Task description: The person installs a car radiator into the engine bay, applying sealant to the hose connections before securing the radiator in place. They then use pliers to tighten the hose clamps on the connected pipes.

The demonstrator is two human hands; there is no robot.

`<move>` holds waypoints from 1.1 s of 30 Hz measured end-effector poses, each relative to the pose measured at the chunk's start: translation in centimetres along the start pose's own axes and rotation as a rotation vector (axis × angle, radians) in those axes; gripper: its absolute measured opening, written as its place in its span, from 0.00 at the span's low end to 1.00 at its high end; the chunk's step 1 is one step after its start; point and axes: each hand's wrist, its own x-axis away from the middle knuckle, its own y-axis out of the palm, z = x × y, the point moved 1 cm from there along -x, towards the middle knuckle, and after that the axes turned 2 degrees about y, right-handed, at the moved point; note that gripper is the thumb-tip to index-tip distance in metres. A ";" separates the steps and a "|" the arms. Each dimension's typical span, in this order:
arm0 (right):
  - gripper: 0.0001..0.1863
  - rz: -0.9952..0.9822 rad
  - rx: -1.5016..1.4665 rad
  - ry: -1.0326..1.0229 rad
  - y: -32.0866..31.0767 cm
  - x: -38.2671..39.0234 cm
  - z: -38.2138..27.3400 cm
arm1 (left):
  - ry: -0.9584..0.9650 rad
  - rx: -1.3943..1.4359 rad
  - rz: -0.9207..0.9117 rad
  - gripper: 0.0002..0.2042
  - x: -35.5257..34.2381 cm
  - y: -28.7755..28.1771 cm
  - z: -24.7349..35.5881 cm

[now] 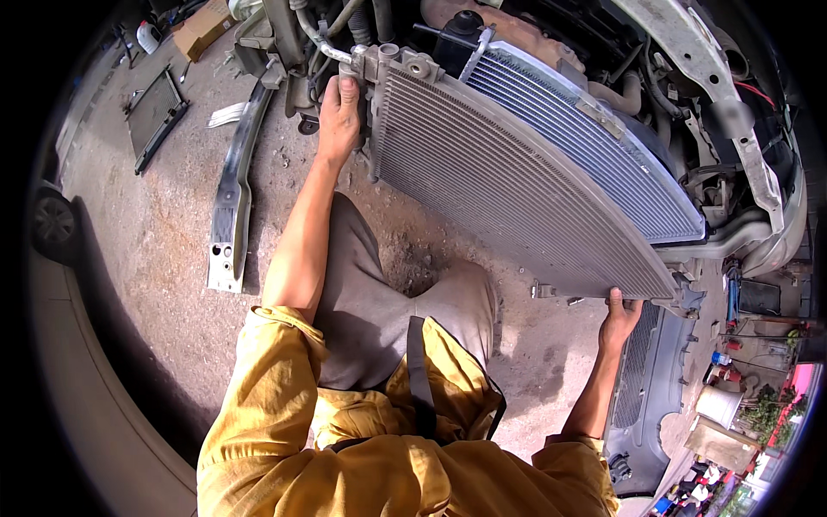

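Observation:
A large grey finned heat exchanger (508, 181) is held in front of the stripped front of a car. My left hand (342, 121) is closed on its upper left end, thumb up, beside a metal pipe and fittings (336, 52). My right hand (622, 314) grips the lower right corner, its thumb at the edge and other fingers partly hidden. Behind that part sits a silver finned radiator (560, 129) in the engine bay, with a pale metal crossmember (715, 77) above it.
A long metal beam (233, 198), a flat radiator (155, 116) and a cardboard box (198, 26) lie on the ground at left. Another car (103, 370) stands at the far left. A grey bumper (642, 414) lies at right, beside assorted containers and plants (758, 414).

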 end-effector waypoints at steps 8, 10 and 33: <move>0.24 -0.004 -0.005 0.014 -2.2 -0.4 -2.2 | -0.044 0.075 0.015 0.30 -0.3 0.4 0.9; 0.24 0.058 -0.025 -0.044 -0.5 0.4 -5.5 | -0.012 0.115 0.053 0.30 0.0 0.3 1.2; 0.26 0.019 -0.091 0.177 -0.9 2.3 2.1 | -0.024 0.065 -0.063 0.28 -0.2 -1.1 0.0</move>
